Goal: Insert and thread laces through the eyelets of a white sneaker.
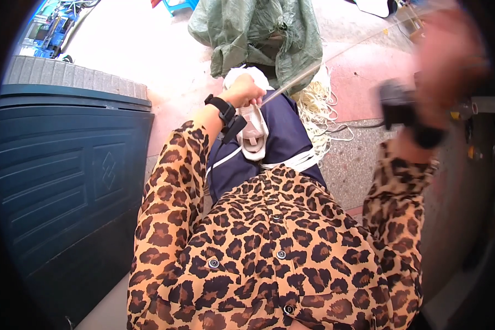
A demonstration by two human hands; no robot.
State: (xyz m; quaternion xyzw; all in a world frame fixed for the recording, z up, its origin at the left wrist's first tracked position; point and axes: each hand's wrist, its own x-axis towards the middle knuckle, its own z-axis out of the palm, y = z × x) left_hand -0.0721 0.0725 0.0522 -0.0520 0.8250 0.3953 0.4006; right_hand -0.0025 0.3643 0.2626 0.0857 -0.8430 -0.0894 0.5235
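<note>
While closed in a fist over the lap, left hand (247,91) gripping one end of a thin pale strip (291,85), above a white bundle (253,129) on the dark blue apron. Strip running taut up and rightward toward the raised right hand (451,55). Right hand blurred; cannot tell its fingers' state. Loose pale strips (319,110) heaped on the ground beside a green sack (258,33).
</note>
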